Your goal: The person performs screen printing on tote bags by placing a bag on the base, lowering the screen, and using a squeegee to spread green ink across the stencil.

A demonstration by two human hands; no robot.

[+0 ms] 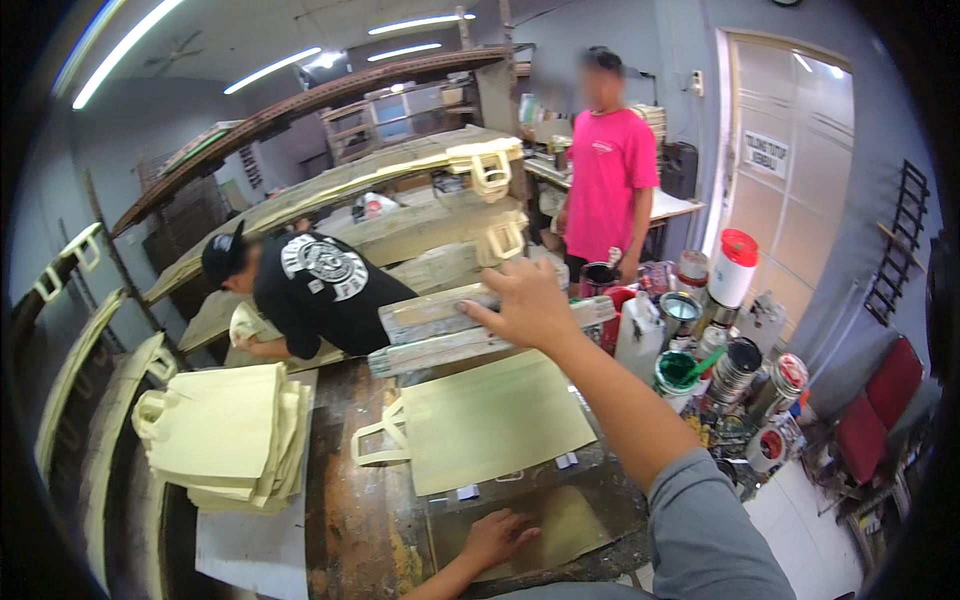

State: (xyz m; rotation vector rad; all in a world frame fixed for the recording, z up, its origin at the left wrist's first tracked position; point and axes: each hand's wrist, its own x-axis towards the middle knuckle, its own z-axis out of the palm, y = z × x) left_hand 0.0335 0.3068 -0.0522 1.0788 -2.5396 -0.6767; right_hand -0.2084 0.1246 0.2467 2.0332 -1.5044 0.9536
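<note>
A pale yellow cloth tote bag [495, 420] lies flat on the worktable, its handles [382, 440] pointing left. Beyond its far edge are paint-stained wooden frame bars [440, 350]. My right hand [530, 305] reaches over the bag and closes over the upper bar, thumb on the near side; its fingertips are partly hidden. Just below the bag, my left hand [497, 537] is open, palm down with fingers stretched out, on or just over a dark glossy surface [455, 520]. Two small white tabs [567, 460] show along the bag's near edge.
A stack of yellow bags [225, 430] stands at the left. Paint cans [678, 372] and containers crowd the right side. Racks [400, 170] with bags fill the back. A person in black [320, 285] bends over at the left; another in pink [612, 170] stands behind.
</note>
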